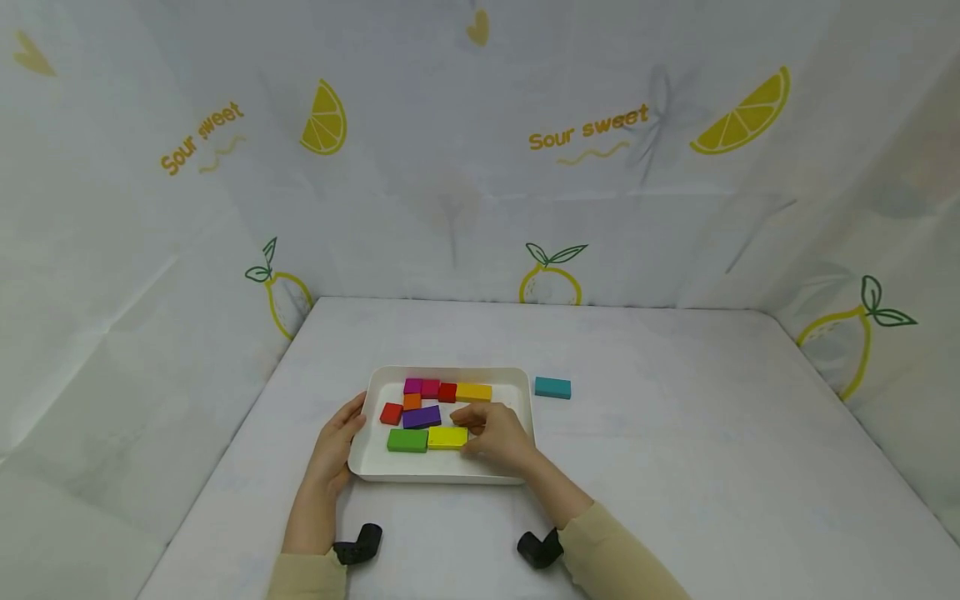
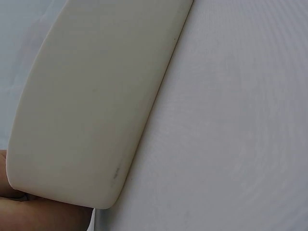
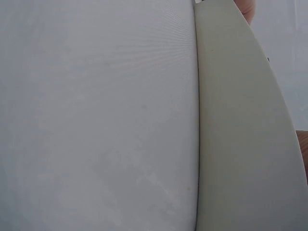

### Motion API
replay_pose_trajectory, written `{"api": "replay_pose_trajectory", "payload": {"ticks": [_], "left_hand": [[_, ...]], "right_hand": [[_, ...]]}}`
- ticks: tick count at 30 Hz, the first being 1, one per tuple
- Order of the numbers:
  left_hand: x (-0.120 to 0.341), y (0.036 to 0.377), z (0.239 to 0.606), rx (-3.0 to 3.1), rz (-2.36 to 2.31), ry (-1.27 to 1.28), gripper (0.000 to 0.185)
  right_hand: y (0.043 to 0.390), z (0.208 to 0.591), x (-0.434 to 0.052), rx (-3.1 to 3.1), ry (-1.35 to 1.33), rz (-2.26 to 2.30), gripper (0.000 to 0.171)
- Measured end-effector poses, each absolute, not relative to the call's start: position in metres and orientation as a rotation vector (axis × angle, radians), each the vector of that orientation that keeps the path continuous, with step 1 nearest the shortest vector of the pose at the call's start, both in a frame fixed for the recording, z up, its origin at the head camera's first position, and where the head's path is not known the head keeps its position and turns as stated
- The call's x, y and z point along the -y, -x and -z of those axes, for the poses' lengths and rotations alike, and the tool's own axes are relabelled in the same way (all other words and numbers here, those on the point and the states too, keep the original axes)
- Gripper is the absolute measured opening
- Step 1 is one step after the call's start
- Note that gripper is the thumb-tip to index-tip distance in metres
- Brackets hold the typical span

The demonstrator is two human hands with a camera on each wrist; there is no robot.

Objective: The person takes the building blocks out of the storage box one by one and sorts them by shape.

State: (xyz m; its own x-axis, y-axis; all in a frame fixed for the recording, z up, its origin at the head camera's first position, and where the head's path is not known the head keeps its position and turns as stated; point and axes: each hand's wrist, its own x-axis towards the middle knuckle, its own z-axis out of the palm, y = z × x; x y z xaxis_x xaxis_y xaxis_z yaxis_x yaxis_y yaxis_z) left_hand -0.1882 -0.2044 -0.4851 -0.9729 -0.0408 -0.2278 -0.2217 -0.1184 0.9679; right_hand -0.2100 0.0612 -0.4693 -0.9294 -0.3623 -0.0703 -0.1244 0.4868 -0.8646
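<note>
A shallow white tray (image 1: 435,479) lies on the table with several coloured blocks in it. My left hand (image 1: 332,446) grips its left rim; in the left wrist view, fingers (image 2: 43,214) show at the outer wall. Over the right half, my right hand (image 1: 498,435) has its thumb and fingers curled about the right end of a bright yellow block (image 1: 446,438). That block's left end meets a green block (image 1: 407,441). A purple block (image 1: 422,417) lies behind them. The right wrist view mostly shows the tray's outer wall, which hides the right fingertips.
Farther back in the tray run magenta (image 1: 413,386), pink (image 1: 431,388), dark red (image 1: 447,392) and orange-yellow (image 1: 474,392) blocks. An orange block (image 1: 412,402) and a red block (image 1: 391,413) lie left of centre. Outside the tray, a teal block (image 1: 552,387) rests beyond its right rim.
</note>
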Motion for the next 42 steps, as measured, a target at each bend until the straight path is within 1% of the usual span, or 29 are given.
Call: {"api": "replay_pose_trajectory", "payload": {"ticks": [30, 36, 42], "left_hand": [[0.204, 0.187, 0.484, -2.005, -2.229, 0.298, 0.051], [0.203, 0.187, 0.483, -2.030, -2.211, 0.303, 0.051], [0.203, 0.188, 0.484, -2.002, -2.234, 0.297, 0.051]], "right_hand": [[0.208, 0.465, -0.065, -2.514, 0.402, 1.401, 0.039], [0.216, 0.451, -0.082, -2.540, 0.441, 1.447, 0.037], [0.230, 0.433, -0.120, -2.588, 0.342, 1.529, 0.040]]}}
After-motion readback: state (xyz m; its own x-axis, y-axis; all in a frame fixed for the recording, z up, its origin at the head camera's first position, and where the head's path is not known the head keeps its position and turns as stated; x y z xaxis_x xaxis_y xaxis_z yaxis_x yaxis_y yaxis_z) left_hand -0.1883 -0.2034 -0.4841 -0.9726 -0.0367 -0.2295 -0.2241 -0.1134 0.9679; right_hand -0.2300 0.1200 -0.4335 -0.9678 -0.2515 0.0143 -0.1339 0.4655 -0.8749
